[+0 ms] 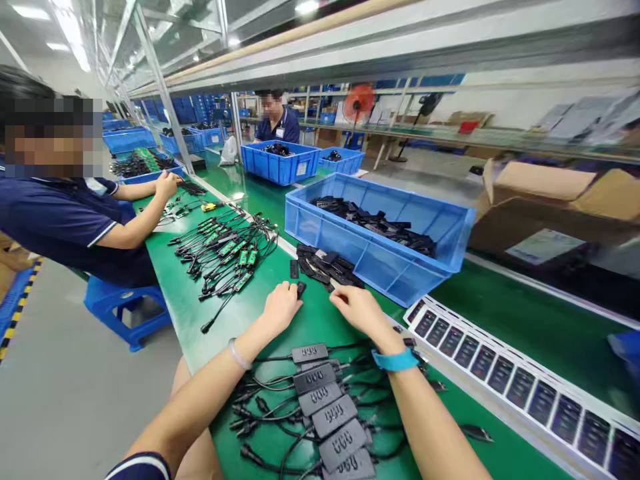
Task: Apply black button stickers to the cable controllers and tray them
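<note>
My left hand (283,305) is closed on a small black plastic cover (301,289), which shows at its fingertips. To its right, my right hand (361,311) has its fingers curled together at the near edge of a pile of flat black covers (327,265); what they hold, if anything, I cannot make out. One more black cover (294,269) lies alone just beyond my left hand. Below my wrists, a row of black controller boxes (334,415) with cables lies on the green table, each box showing several oval marks.
A large blue bin (380,230) of black covers stands beyond the pile. Label sheets (483,363) lie at right. Green circuit boards with cables (227,250) are spread at left. A co-worker (65,193) sits at left; another person (277,120) is behind smaller blue bins (280,162).
</note>
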Demonstrator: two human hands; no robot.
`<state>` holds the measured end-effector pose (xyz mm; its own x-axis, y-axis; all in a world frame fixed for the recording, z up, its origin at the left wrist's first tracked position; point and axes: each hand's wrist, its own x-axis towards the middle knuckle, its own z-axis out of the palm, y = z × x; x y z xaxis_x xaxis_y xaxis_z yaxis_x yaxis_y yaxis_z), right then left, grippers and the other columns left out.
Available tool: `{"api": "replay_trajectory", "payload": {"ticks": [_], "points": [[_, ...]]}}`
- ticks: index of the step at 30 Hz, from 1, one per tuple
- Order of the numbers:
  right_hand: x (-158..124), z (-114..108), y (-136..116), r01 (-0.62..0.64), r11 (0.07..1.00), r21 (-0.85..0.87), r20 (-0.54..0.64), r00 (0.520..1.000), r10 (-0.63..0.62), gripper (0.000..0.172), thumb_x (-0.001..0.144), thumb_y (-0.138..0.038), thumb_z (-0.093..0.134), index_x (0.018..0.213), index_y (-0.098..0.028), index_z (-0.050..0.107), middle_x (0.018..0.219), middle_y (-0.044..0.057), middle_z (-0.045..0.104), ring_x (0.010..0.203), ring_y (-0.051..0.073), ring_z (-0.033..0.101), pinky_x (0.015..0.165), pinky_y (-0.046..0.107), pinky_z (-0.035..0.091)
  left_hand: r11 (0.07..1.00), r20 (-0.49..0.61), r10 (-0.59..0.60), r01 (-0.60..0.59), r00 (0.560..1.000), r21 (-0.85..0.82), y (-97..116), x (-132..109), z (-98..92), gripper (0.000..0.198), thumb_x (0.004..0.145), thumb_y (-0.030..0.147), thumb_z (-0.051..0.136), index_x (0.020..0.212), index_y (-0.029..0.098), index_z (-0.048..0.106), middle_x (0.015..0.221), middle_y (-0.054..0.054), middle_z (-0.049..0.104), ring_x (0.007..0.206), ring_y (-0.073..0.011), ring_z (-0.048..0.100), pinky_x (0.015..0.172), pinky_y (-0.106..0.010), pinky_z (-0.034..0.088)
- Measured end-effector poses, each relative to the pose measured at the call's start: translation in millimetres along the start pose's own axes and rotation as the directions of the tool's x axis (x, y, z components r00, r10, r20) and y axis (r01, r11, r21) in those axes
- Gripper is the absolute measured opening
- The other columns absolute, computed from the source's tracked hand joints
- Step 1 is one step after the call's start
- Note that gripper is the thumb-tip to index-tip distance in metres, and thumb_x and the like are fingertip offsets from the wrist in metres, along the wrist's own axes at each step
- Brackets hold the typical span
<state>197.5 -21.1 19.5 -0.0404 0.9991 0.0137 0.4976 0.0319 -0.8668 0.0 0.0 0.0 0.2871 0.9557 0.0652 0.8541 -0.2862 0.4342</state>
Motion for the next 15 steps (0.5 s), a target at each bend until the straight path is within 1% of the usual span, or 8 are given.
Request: {"api": "replay_trajectory", "payload": {"ticks": [1, 3, 5, 7, 8, 10, 12, 15], "points": [[0.9, 7.4, 0.4, -0.014, 1.000, 0.016, 0.010, 1.000, 0.013, 0.005, 0.074, -0.015, 0.062, 0.071, -0.018, 0.066, 0.079, 0.008, 0.069, 0.078, 0.023, 0.068, 0.075, 0.033, 0.053, 1.000, 0.010, 0.012, -0.012, 1.000, -0.020, -2.4, 3.6, -2.8, 0.026, 0.086, 0.011, 0.051, 0.106, 0.008, 0.067, 0.106, -0.019, 0.069, 0.104, -0.0303, 0.066, 0.089, -0.040, 0.050], [2.8, 21.1, 0.9, -0.032, 0.998, 0.060, 0.026, 0.999, 0.030, 0.013, 0.076, -0.019, 0.061, 0.087, -0.016, 0.068, 0.083, 0.008, 0.071, 0.065, 0.019, 0.068, 0.062, 0.030, 0.054, 0.998, 0.033, 0.039, -0.037, 0.999, -0.053, -6.2, 8.1, -7.7, 0.029, 0.090, 0.011, 0.043, 0.106, 0.013, 0.068, 0.095, -0.011, 0.073, 0.091, -0.0216, 0.070, 0.083, -0.031, 0.052], [4.2, 31.5, 0.7, -0.041, 0.991, 0.125, 0.040, 0.999, 0.036, 0.022, 0.080, -0.026, 0.059, 0.098, -0.015, 0.065, 0.084, 0.008, 0.071, 0.057, 0.017, 0.066, 0.052, 0.028, 0.053, 0.995, 0.063, 0.068, -0.063, 0.996, -0.081, -8.1, 6.9, -11.4, 0.030, 0.093, 0.015, 0.041, 0.107, 0.018, 0.068, 0.086, -0.003, 0.074, 0.078, -0.0149, 0.071, 0.075, -0.023, 0.053], [4.6, 36.6, -0.5, -0.032, 0.979, 0.199, 0.047, 0.999, 0.023, 0.027, 0.083, -0.036, 0.056, 0.099, -0.015, 0.063, 0.079, 0.007, 0.071, 0.053, 0.015, 0.064, 0.048, 0.026, 0.052, 0.993, 0.087, 0.087, -0.079, 0.992, -0.089, -9.7, 0.9, -15.1, 0.027, 0.094, 0.023, 0.045, 0.108, 0.022, 0.068, 0.084, 0.002, 0.074, 0.071, -0.0113, 0.070, 0.070, -0.019, 0.052], [4.4, 37.0, -1.6, -0.021, 0.972, 0.232, 0.043, 0.999, 0.011, 0.029, 0.083, -0.040, 0.056, 0.095, -0.015, 0.063, 0.074, 0.006, 0.071, 0.051, 0.014, 0.063, 0.048, 0.026, 0.052, 0.994, 0.087, 0.085, -0.079, 0.993, -0.076, -11.3, -2.9, -17.6, 0.025, 0.094, 0.027, 0.048, 0.108, 0.024, 0.068, 0.086, 0.003, 0.073, 0.072, -0.0113, 0.070, 0.070, -0.019, 0.052], [3.4, 34.2, -4.5, 0.005, 0.959, 0.284, 0.022, 1.000, -0.012, 0.033, 0.081, -0.048, 0.057, 0.086, -0.015, 0.061, 0.065, 0.004, 0.068, 0.047, 0.012, 0.059, 0.048, 0.025, 0.051, 0.999, 0.046, 0.038, -0.037, 0.998, -0.015, -17.8, -9.3, -24.5, 0.024, 0.092, 0.032, 0.053, 0.111, 0.024, 0.066, 0.095, -0.001, 0.072, 0.084, -0.0154, 0.069, 0.078, -0.023, 0.052], [2.2, 28.8, -8.1, 0.029, 0.946, 0.322, -0.013, 1.000, -0.027, 0.038, 0.079, -0.053, 0.058, 0.086, -0.015, 0.060, 0.063, 0.003, 0.066, 0.047, 0.012, 0.058, 0.046, 0.025, 0.049, 0.994, -0.045, -0.077, 0.080, 0.996, 0.077, -29.7, -12.9, -33.5, 0.028, 0.090, 0.029, 0.055, 0.115, 0.017, 0.061, 0.110, -0.011, 0.067, 0.101, -0.0248, 0.065, 0.087, -0.034, 0.050], [0.3, 21.5, -14.3, 0.062, 0.930, 0.363, -0.065, 0.997, -0.041, 0.045, 0.077, -0.057, 0.060, 0.096, -0.016, 0.060, 0.064, 0.002, 0.063, 0.054, 0.015, 0.061, 0.045, 0.024, 0.047, 0.936, -0.184, -0.276, 0.307, 0.943, 0.172, -52.0, -14.9, -45.4, 0.031, 0.086, 0.018, 0.057, 0.114, 0.007, 0.053, 0.120, -0.027, 0.055, 0.115, -0.0387, 0.055, 0.090, -0.049, 0.047]]}}
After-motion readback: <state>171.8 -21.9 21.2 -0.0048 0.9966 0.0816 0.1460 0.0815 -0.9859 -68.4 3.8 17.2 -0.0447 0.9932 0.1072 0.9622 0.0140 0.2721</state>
